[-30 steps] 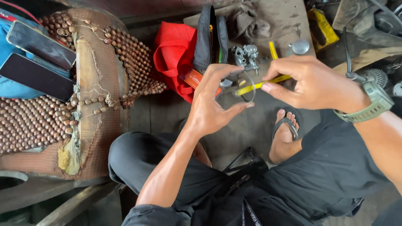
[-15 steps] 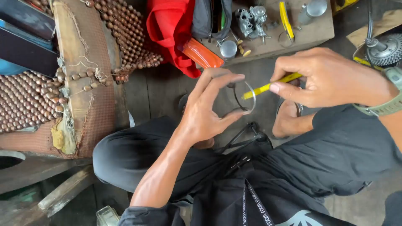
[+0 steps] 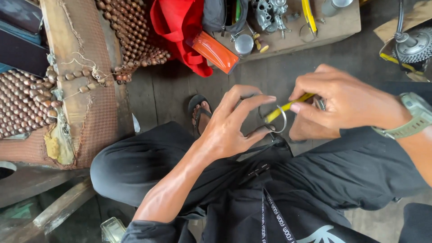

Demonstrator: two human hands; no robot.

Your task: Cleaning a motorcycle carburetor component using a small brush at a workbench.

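The left hand (image 3: 229,128) holds a thin metal ring (image 3: 273,120) pinched between thumb and fingertips, above the person's lap. The right hand (image 3: 342,105) grips a slim yellow tool (image 3: 288,102) between thumb and forefinger, and its tip passes through or just against the ring; the view is too fine to say which. A pale green wristwatch (image 3: 411,116) sits on the right wrist. Below the hands are black trousers, and a foot in a dark sandal (image 3: 200,112) rests on the dark floor.

Beyond the hands, a low wooden tabletop (image 3: 333,29) carries a grey metal part (image 3: 269,13), a small round tin (image 3: 244,44) and another yellow-handled tool (image 3: 308,13). An orange plastic case (image 3: 213,51) lies at its near edge, partly on a red cloth (image 3: 177,27). To the left lies a worn wooden-bead seat cover (image 3: 27,96), with some strands come loose.
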